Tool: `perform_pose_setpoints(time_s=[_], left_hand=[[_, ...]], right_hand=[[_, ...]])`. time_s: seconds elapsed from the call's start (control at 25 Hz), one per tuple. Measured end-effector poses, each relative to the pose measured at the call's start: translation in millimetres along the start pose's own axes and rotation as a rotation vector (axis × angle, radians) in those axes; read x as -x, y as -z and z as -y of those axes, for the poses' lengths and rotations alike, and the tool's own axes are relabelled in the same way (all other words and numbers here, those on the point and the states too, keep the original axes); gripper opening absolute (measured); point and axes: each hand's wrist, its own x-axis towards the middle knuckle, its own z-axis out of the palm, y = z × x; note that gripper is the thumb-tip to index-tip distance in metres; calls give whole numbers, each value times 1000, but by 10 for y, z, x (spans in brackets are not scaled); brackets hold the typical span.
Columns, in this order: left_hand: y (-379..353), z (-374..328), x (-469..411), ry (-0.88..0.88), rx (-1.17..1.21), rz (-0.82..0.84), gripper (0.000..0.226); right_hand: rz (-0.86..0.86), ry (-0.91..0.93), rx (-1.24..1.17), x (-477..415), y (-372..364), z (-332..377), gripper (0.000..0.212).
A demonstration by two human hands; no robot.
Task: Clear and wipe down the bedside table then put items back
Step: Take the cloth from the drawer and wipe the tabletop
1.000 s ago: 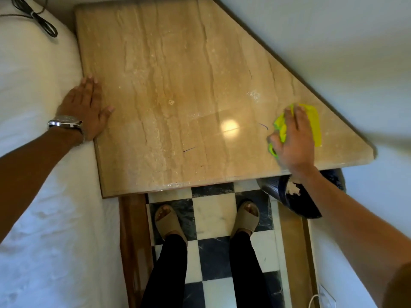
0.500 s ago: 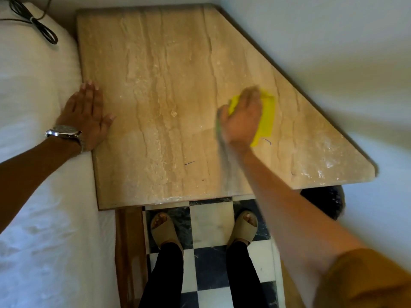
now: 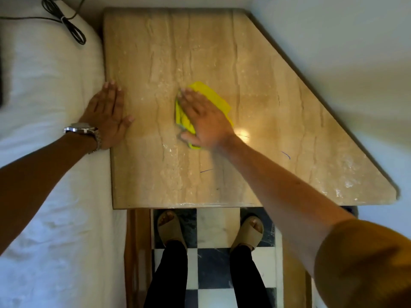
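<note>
The bedside table (image 3: pixel 278 121) has a beige marble top with a slanted right side, and nothing stands on it. White dust specks show near its right corner and middle. A yellow cloth (image 3: pixel 209 96) lies near the middle of the top. My right hand (image 3: pixel 204 118) presses flat on the cloth, fingers pointing to the upper left. My left hand (image 3: pixel 106 114), with a silver watch on its wrist, rests flat on the table's left edge next to the bed, holding nothing.
A white bed (image 3: pixel 49 152) runs along the table's left side, with a coiled black cable (image 3: pixel 69 25) on it at the top. A pale wall (image 3: pixel 355 52) borders the slanted side. My sandalled feet (image 3: pixel 171 227) stand on black-and-white floor tiles below the front edge.
My right hand has swept the yellow cloth leftward from the table's right corner to its middle. My left hand has stayed on the left edge.
</note>
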Motion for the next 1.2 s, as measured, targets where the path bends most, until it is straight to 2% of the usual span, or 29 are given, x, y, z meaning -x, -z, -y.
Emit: perform_pose_setpoints(time_s=[0.16, 0.32, 0.44, 0.64, 0.76, 0.84, 0.88, 0.96, 1.12, 1.2], left_hand=[[-51, 13, 0, 5, -24, -8, 84], [-67, 1, 6, -1, -3, -19, 83], [-58, 4, -14, 0, 15, 9, 83], [3, -6, -3, 16, 23, 62, 83], [21, -8, 7, 18, 20, 78, 83], [20, -10, 10, 24, 28, 74, 83], [22, -18, 5, 20, 28, 71, 83], [44, -26, -9, 18, 43, 78, 83], [-3, -41, 5, 13, 34, 52, 82], [-3, -24, 5, 18, 37, 52, 83]], right_hand=[[-59, -285, -12, -479, 205, -264, 90], [-130, -468, -60, -497, 150, -92, 86], [-175, -498, -101, -51, -74, 385, 81], [-86, -486, -66, 1125, -557, 1152, 87], [-27, -394, -36, 1528, -665, 1123, 90], [-7, -321, -15, 1617, -610, 878, 90], [-20, -340, -4, 1602, -559, 729, 89], [-77, -501, -1, 1454, -463, 493, 85], [-250, -993, -106, 917, -388, 595, 79], [-312, -1080, -178, 662, -397, 824, 78]])
